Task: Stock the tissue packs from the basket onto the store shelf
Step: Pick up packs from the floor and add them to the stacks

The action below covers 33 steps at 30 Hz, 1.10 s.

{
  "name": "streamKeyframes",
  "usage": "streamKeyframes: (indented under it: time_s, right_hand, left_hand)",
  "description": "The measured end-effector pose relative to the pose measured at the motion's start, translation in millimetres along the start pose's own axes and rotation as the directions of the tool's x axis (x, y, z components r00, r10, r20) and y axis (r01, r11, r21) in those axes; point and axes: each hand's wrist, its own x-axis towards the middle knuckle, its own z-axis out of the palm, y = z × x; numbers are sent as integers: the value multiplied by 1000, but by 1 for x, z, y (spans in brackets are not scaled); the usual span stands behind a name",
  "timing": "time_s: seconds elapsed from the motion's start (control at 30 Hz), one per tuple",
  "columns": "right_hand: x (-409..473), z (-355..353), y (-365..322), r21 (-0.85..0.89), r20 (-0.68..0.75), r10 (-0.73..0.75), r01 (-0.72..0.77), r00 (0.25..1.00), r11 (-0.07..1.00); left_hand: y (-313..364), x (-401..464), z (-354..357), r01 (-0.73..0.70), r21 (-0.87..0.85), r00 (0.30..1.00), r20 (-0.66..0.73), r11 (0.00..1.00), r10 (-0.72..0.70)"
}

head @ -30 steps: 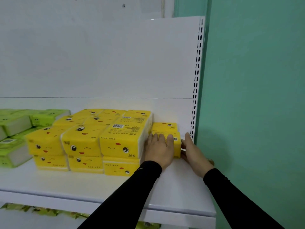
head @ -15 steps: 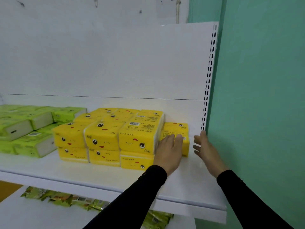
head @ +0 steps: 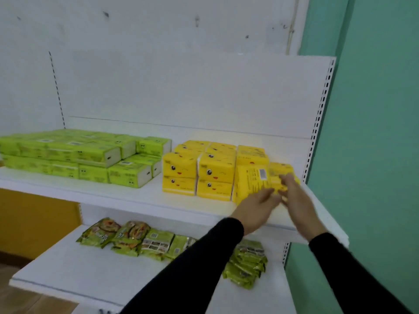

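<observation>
A person in black sleeves reaches both hands to the right end of a white store shelf [head: 127, 196], where yellow tissue packs [head: 199, 171] stand stacked two high. The left hand [head: 256, 207] and right hand [head: 297, 198] meet at a tilted yellow pack [head: 256, 180] at the stack's right edge; motion blur hides how their fingers lie. Green tissue packs [head: 74, 155] fill the shelf's left side. Green snack packets [head: 133, 239] lie on the lower shelf [head: 68, 273].
</observation>
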Motion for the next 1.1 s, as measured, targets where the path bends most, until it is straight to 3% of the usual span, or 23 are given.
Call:
streamKeyframes:
  time_s: [0.07,0.2,0.37,0.5,0.57,0.63,0.73,0.87,1.1]
  right_hand:
    - [-15,9,10,-43,34,95,-93,995,995]
    - [-24,13,3,71,97,165,-172,982,983]
    - [-6,10,-4,144,141,124,-144,982,979]
    - [20,11,-7,118,174,104,-125,979,985]
    - [30,14,-2,11,172,39,-41,984,999]
    - [38,14,5,-202,191,-75,114,979,973]
    - [47,12,13,-288,236,-157,224,959,931]
    - [59,2,24,-240,179,-151,192,972,951]
    - [66,-6,36,-202,-12,-153,148,988,968]
  left_hand:
    - [-3,-9,6,5,0,999,32,1000,-5]
    - [-2,-11,2,-79,-43,997,14,996,80]
    - [5,2,-12,-106,-140,993,-63,984,98]
    - [1,20,-23,-126,-124,977,-185,984,102]
    - [-4,27,-29,-126,-85,962,-255,988,101]
    - [-7,31,-34,-128,-71,937,-336,989,97]
    - [-12,38,-40,-92,22,891,-445,996,92]
    - [-12,45,-40,-14,151,846,-525,988,92]
    - [-11,49,-10,62,98,922,-386,993,-19]
